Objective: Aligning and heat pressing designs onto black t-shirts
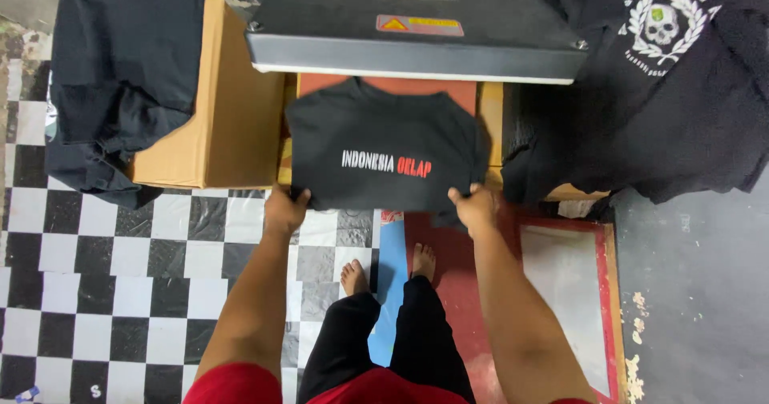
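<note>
A black T-shirt [376, 136] with a white and red printed line across its chest lies on the reddish lower plate [448, 92] of a heat press. My left hand [284, 210] grips its near left edge. My right hand [474, 206] grips its near right edge. The grey upper plate of the press [416, 32] hangs raised just beyond the shirt's collar.
A brown cardboard box [232, 124] stands left of the press with black shirts [120, 84] piled over it. More black shirts [665, 92], the top one with a white skull emblem, lie at the right. Below are a checkered floor [104, 268], a red-framed screen [561, 284] and my bare feet.
</note>
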